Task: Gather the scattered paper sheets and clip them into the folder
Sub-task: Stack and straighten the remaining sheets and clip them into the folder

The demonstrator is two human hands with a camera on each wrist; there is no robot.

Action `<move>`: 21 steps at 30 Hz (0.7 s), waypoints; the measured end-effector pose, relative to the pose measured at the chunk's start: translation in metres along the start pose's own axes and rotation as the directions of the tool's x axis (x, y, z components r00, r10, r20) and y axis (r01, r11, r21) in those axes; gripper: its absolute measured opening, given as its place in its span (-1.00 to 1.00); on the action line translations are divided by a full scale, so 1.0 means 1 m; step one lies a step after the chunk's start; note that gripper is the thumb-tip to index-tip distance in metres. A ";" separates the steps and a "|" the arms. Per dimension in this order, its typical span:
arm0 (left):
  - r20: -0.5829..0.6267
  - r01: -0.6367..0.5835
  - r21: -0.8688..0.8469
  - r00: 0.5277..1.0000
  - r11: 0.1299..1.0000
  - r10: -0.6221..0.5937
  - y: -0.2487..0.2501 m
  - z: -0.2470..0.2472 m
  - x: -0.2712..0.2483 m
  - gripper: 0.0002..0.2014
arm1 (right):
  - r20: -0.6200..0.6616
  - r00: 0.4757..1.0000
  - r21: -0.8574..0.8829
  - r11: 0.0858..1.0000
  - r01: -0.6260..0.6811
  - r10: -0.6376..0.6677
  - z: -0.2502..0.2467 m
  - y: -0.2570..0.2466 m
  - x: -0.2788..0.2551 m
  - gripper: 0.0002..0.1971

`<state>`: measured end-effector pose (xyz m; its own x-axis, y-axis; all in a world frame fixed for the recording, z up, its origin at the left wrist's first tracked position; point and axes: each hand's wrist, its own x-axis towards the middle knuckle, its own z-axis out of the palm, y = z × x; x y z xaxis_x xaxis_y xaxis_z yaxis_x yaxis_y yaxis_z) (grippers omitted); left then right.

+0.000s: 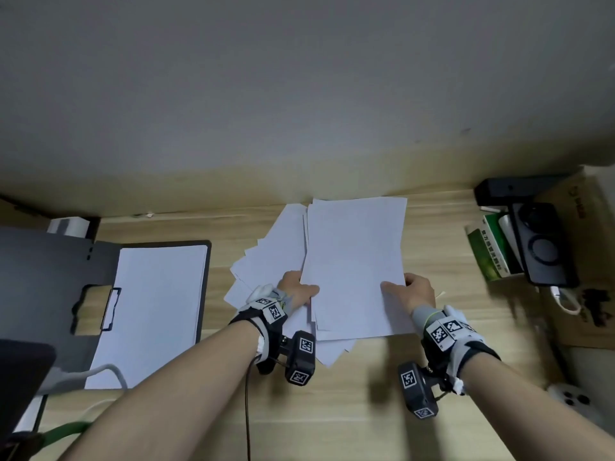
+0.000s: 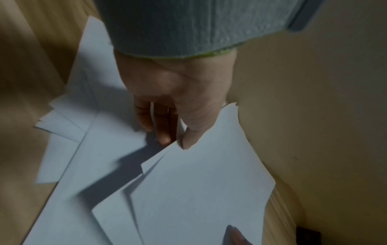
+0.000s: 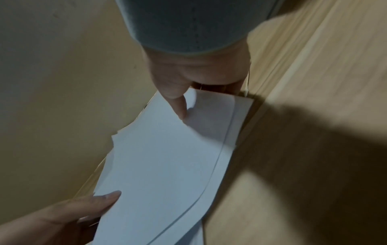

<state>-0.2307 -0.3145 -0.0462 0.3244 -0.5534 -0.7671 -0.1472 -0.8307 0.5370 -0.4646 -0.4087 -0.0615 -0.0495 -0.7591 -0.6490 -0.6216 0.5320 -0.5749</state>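
Observation:
A stack of white paper sheets is held tilted above the wooden desk. My left hand pinches its near left corner, thumb on top and fingers beneath, as the left wrist view shows. My right hand pinches the near right corner, thumb on top. More loose sheets lie fanned on the desk under and left of the stack. A dark open folder lies at the left with white sheets in it and a clip on its inner side.
A wall rises right behind the desk. At the right stand a green box, a dark phone-like device and a black box. A white cable crosses the folder's near edge. A dark object sits at the near left.

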 end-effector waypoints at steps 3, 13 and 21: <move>0.036 0.008 -0.025 0.999 1.000 -0.007 -0.017 -0.004 -0.011 -0.84 | 0.016 0.999 0.036 0.999 0.031 -0.031 0.005 0.009 -0.014 -0.83; -0.052 -0.296 -0.098 0.955 0.950 0.292 -0.061 -0.044 -0.076 -0.66 | 0.184 0.975 0.206 0.974 0.089 -0.128 0.024 0.003 -0.078 -0.76; -0.246 -0.465 -0.145 0.872 0.873 0.423 -0.055 -0.112 -0.119 -0.71 | 0.227 0.900 0.353 0.893 0.281 -0.373 0.036 -0.081 -0.129 -0.63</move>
<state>-0.1560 -0.1961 0.0547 0.4503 -0.8191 -0.3553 -0.1441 -0.4594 0.8765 -0.3799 -0.3402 0.0505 0.3646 -0.7963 -0.4826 -0.2931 0.3938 -0.8712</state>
